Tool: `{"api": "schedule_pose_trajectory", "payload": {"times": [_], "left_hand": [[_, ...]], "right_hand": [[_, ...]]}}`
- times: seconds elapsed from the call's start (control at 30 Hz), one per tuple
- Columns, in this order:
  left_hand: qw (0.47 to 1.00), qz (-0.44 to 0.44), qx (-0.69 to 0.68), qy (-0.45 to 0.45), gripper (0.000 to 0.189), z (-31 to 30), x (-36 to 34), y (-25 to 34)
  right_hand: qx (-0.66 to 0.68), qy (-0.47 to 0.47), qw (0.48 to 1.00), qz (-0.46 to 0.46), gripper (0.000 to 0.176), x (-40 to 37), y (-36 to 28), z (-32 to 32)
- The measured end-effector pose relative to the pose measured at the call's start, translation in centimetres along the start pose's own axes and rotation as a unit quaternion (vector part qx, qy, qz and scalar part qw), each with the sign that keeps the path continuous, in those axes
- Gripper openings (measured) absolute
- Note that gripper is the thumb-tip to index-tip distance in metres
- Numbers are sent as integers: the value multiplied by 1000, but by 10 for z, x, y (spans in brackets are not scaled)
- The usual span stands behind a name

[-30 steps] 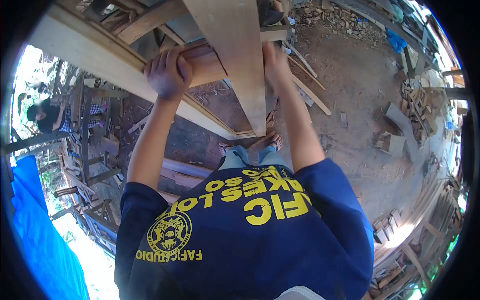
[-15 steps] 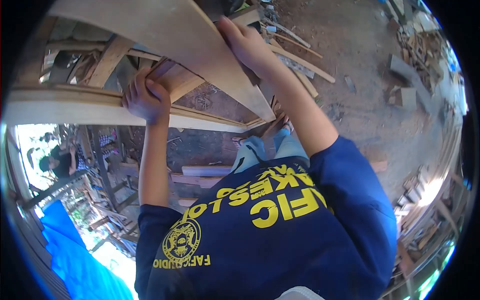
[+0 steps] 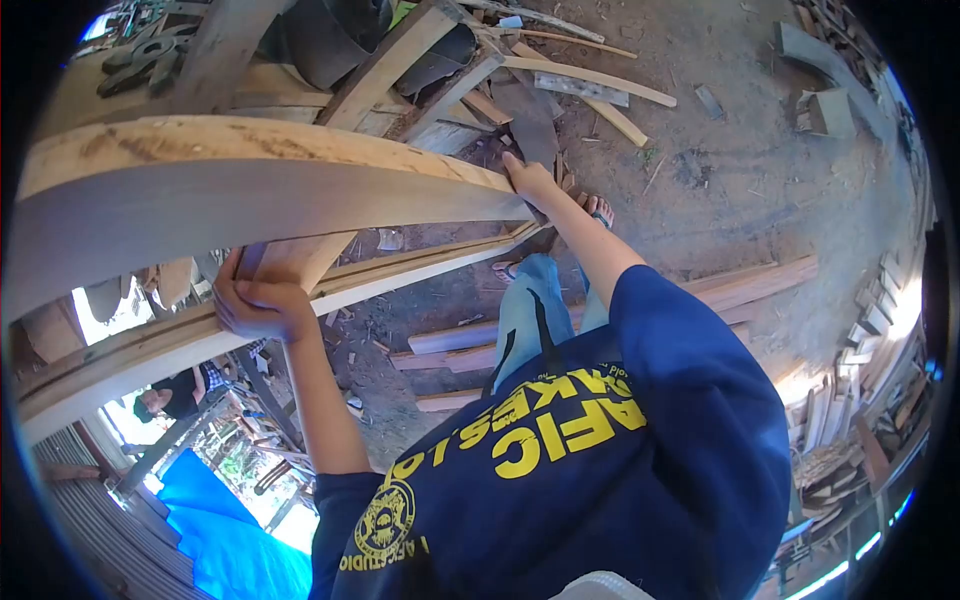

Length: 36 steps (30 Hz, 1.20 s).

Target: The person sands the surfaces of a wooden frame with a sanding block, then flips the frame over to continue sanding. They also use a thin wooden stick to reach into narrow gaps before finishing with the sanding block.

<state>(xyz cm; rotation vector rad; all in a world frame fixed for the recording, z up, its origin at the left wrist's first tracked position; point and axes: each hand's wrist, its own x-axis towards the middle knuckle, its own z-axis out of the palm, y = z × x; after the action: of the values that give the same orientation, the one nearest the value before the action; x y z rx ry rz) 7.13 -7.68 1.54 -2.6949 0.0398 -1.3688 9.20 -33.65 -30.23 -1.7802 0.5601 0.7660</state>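
Observation:
A long wooden frame stands in front of me, made of a wide board [image 3: 270, 198], a grooved rail [image 3: 400, 268] and a short crosspiece [image 3: 315, 258] between them. My left hand [image 3: 262, 306] is closed round the grooved rail, beside the crosspiece, with its fingertips hidden behind the wood. At the near end of the wide board, my right hand [image 3: 532, 183] is closed over its edge. A dark thin sheet, like sandpaper, shows under that hand against the board; its exact kind is hard to make out.
Loose wooden strips [image 3: 590, 82] lie on the dirt floor [image 3: 720, 190] ahead. Planks [image 3: 450, 338] lie near my feet. Dark curved containers [image 3: 330, 45] stand behind timber pieces. A person [image 3: 175, 395] is beyond the frame at left, above a blue tarp [image 3: 230, 530]. Scrap wood [image 3: 845, 400] is heaped at right.
My right hand has slid along the wide board to its near end. The frame has tilted and shows its upper edge now. My left hand keeps its hold; my view has shifted.

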Motion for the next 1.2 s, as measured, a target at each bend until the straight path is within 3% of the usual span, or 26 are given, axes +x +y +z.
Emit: {"api": "schedule_pose_trajectory", "payload": {"times": [0.03,0.17,0.23,0.3,0.33,0.4,0.5,0.6,0.67,0.73,0.77,0.9,1.0,1.1,1.13,1.2], "left_hand": [[1000,4,-4,0,44,1,0,1],[1000,-9,-8,6,44,3,0,0],[1000,-14,-1,16,43,1,0,4],[1000,-16,10,22,42,2,-3,2],[999,-13,22,30,41,3,-3,0],[999,-16,12,29,39,4,-4,0],[999,-17,3,28,34,2,-5,-6],[1000,-13,0,19,32,2,-5,-6],[1000,-15,3,21,32,2,-6,-8],[1000,-11,-10,20,32,1,-6,-5],[1000,-10,-14,15,32,-2,-7,-5],[999,13,7,28,32,1,-10,-14],[999,18,-24,31,32,5,-7,-18],[999,14,7,42,32,5,-9,-16],[999,12,6,43,32,2,-9,-15],[1000,-14,21,3,41,-1,-8,-10]], "right_hand": [[-39,-4,997,71,82,7,5,2],[9,-4,998,60,84,9,-1,10],[2,-13,999,-41,79,-20,-46,-1],[75,-82,985,-134,70,-81,-116,-32],[38,-74,951,-297,64,-105,-144,-42],[84,-19,950,-300,81,-165,-197,-61],[137,-9,946,-294,84,-183,-211,-59],[121,0,956,-267,86,-166,-163,-54],[103,-81,970,-204,82,-130,-100,-50],[102,69,977,-173,80,-56,-8,1],[64,55,994,-65,80,-49,21,3],[65,65,995,-32,84,-20,70,26],[106,42,992,-45,76,-62,28,-5],[63,15,976,-209,80,-86,-40,-14],[70,16,973,-220,77,-64,-64,-7],[85,17,960,-266,70,-131,-131,-34]]}}
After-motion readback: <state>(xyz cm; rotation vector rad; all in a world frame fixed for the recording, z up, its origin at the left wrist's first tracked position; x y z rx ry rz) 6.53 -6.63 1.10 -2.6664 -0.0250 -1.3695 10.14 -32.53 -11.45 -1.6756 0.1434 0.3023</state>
